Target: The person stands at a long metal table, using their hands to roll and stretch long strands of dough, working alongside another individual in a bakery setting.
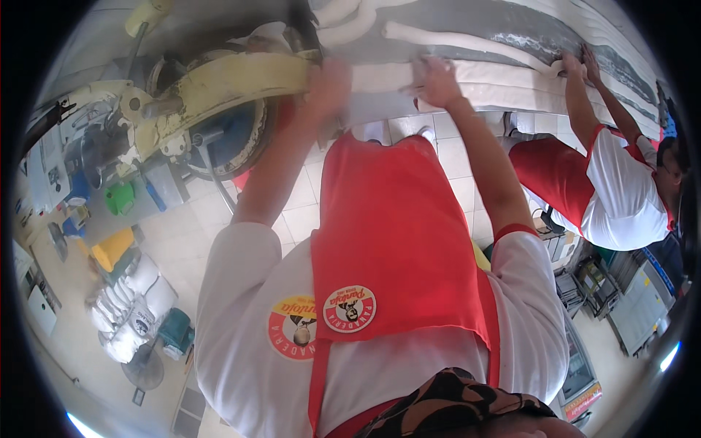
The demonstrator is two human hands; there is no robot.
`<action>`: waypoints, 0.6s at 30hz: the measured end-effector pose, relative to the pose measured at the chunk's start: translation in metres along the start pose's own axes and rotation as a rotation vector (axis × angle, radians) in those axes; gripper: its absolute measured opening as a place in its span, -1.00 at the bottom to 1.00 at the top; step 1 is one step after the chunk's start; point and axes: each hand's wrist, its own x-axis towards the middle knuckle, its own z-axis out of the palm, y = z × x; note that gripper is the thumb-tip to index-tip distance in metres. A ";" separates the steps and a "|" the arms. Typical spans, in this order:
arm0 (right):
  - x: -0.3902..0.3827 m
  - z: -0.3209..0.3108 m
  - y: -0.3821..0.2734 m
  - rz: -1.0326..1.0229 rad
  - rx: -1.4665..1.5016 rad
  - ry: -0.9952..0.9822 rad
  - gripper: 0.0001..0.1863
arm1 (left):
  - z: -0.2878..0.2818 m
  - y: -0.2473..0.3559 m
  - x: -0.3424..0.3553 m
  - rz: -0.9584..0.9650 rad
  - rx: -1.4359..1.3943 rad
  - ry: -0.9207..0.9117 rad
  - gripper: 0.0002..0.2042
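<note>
A long, pale strip of dough (383, 77) lies along the near edge of the grey worktable (365, 106). My left hand (328, 86) is at the strip's left end, smeared by motion, so its fingers cannot be made out. At the table's edge, my right hand (439, 82) grips the strip with bent fingers. Further right the dough continues as a wide, flat band (511, 82). Beyond it, a thinner dough rope (467, 45) runs across the table toward a co-worker's hands (575, 64).
A yellowish machine (241, 79) with a large round bowl stands close on my left. A co-worker in a red apron (551, 171) leans over the table at right. White sacks (135, 310), a green container (119, 197) and wire racks (595, 281) stand around the tiled floor (292, 212).
</note>
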 end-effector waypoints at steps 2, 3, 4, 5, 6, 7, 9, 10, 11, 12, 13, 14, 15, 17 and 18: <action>0.011 0.001 -0.040 -0.047 0.027 0.010 0.00 | 0.023 0.008 -0.004 0.051 0.085 0.192 -0.24; 0.018 0.000 -0.057 -0.073 0.040 0.017 -0.01 | 0.039 0.004 -0.003 0.024 0.026 0.237 -0.21; 0.027 0.000 -0.070 -0.100 0.006 0.015 -0.03 | 0.057 0.001 0.000 0.001 -0.033 0.282 -0.18; 0.029 0.007 -0.072 -0.108 -0.030 0.000 -0.06 | 0.056 0.007 0.005 -0.003 -0.102 0.319 -0.16; 0.028 0.011 -0.069 -0.115 -0.066 -0.015 -0.09 | 0.054 0.008 0.007 -0.031 -0.149 0.269 -0.16; 0.029 0.012 -0.059 -0.138 -0.008 -0.013 -0.12 | 0.053 0.006 0.005 -0.057 -0.194 0.218 -0.16; 0.030 0.014 -0.033 -0.190 0.108 -0.011 -0.17 | 0.052 0.009 0.001 -0.100 -0.227 0.175 -0.16; 0.026 0.007 -0.014 -0.124 0.065 -0.023 -0.18 | 0.055 0.010 0.001 -0.120 -0.213 0.187 -0.15; 0.017 -0.002 0.005 -0.061 0.029 -0.040 -0.19 | 0.061 0.011 -0.002 -0.144 -0.196 0.190 -0.15; 0.000 0.006 0.038 -0.010 -0.034 0.074 -0.23 | 0.062 0.018 -0.001 -0.147 -0.184 0.210 -0.14; -0.011 -0.004 0.057 0.121 -0.013 -0.038 -0.23 | 0.067 0.019 -0.004 -0.173 -0.166 0.226 -0.13; -0.023 -0.013 0.071 0.273 -0.025 -0.016 -0.21 | 0.070 0.025 -0.003 -0.195 -0.149 0.245 -0.11; -0.043 -0.009 0.096 0.391 -0.028 0.039 -0.13 | 0.064 0.042 0.002 -0.124 -0.166 0.243 -0.09; -0.095 0.011 0.129 0.519 0.057 0.303 -0.09 | 0.055 0.090 0.011 0.022 -0.196 0.229 -0.05; -0.126 0.022 0.137 0.562 0.105 0.295 -0.08 | 0.049 0.117 0.014 0.095 -0.230 0.249 -0.03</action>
